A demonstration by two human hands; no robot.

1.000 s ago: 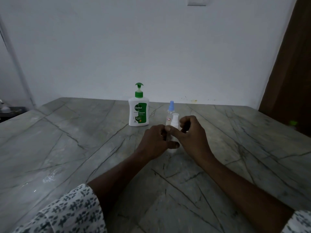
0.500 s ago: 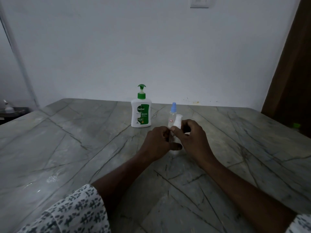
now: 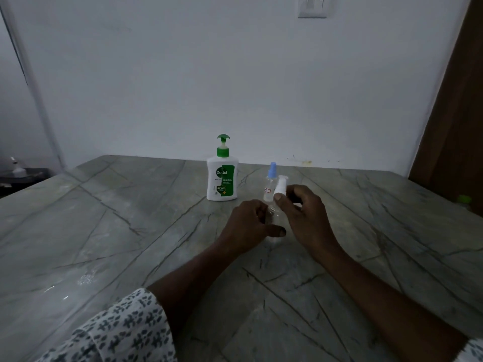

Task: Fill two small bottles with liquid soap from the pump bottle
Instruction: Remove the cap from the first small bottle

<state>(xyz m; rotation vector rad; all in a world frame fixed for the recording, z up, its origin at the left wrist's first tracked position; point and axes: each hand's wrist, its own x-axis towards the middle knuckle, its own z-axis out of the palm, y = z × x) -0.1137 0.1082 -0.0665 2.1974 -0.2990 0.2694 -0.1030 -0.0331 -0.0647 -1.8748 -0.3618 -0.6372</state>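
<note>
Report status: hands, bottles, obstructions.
Left hand grips clear small bottle on table. Right hand holds its white spray cap, lifted off. Blue-capped bottle and pump bottle untouched. No obstructions.

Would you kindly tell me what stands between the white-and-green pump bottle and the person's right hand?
In the head view, the clear small bottle with a blue cap stands between the pump bottle and the right hand.
</note>
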